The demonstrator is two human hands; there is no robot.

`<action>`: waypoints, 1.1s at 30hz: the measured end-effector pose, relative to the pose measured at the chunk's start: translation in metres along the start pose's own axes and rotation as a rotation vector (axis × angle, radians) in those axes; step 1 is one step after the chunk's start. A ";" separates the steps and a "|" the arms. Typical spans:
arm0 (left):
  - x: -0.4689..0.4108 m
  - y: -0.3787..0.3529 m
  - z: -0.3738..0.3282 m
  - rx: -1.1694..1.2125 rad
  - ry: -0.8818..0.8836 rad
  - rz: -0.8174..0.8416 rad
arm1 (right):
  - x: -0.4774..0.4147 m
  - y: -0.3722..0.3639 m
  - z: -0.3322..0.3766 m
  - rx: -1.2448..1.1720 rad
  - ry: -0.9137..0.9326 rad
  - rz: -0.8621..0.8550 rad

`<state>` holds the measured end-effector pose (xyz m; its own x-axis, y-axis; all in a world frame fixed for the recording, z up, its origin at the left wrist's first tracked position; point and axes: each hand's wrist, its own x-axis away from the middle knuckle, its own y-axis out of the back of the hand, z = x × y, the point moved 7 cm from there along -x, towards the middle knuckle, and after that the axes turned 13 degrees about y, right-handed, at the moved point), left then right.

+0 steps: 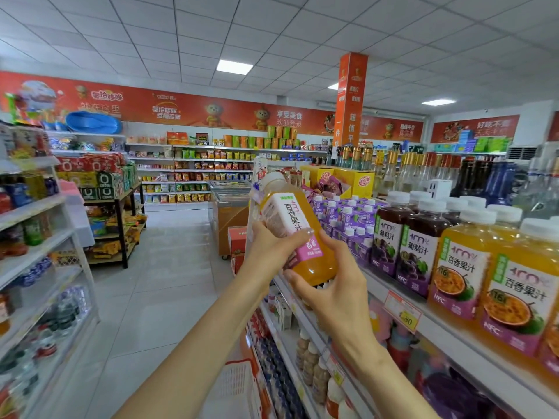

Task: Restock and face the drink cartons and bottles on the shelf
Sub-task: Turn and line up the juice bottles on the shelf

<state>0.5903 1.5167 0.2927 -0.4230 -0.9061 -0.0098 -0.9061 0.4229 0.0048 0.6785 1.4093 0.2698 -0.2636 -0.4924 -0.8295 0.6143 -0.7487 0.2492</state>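
aisle floor (169, 267) open at left, juice bottles (459, 261) packed tight along shelf edge (447, 328) at right

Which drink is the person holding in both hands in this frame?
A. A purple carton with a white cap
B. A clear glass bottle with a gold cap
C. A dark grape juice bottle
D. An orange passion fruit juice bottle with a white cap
D: the left hand and right hand grip an orange juice bottle with a white cap, tilted, matching the orange bottles on the shelf.

Rightmost orange juice bottle (552, 328), edge-cropped.
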 end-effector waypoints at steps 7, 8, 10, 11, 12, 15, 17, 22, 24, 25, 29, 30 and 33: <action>0.015 0.007 -0.008 -0.105 -0.222 0.135 | -0.008 0.010 -0.010 -0.528 -0.261 -0.043; 0.012 0.010 -0.008 -0.079 -0.227 0.145 | -0.009 0.010 -0.014 -0.634 -0.310 -0.045; 0.005 0.013 -0.005 -0.020 -0.210 0.170 | -0.008 0.006 -0.019 -0.863 -0.377 -0.021; 0.002 0.012 -0.004 0.017 -0.189 0.200 | -0.007 0.002 -0.019 -0.970 -0.395 0.001; -0.001 0.008 -0.001 0.060 -0.164 0.243 | -0.005 -0.001 -0.016 -1.063 -0.409 0.021; -0.005 -0.007 -0.002 0.215 -0.127 0.367 | -0.001 -0.010 -0.008 -1.285 -0.438 0.077; -0.008 -0.012 -0.003 0.328 -0.103 0.394 | 0.003 -0.016 -0.006 -1.383 -0.468 0.095; -0.002 -0.015 -0.014 0.372 -0.128 0.334 | 0.007 -0.018 -0.006 -1.338 -0.482 0.152; 0.000 -0.014 -0.016 0.353 -0.133 0.278 | 0.008 -0.016 -0.007 -1.229 -0.473 0.194; 0.000 -0.014 -0.017 0.346 -0.127 0.251 | 0.009 -0.015 -0.009 -1.170 -0.486 0.212; -0.007 -0.008 -0.013 0.286 -0.056 0.153 | 0.009 -0.011 -0.018 -0.963 -0.493 0.187; -0.009 -0.007 -0.010 0.278 -0.011 0.138 | 0.007 -0.009 -0.019 -0.900 -0.463 0.154; -0.012 -0.010 0.004 0.279 0.125 0.142 | -0.001 0.007 -0.018 -0.722 -0.357 0.017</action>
<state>0.6042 1.5235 0.2888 -0.5574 -0.8249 0.0941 -0.8106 0.5162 -0.2765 0.6964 1.4126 0.2640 -0.3968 -0.7044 -0.5885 0.9173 -0.3284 -0.2254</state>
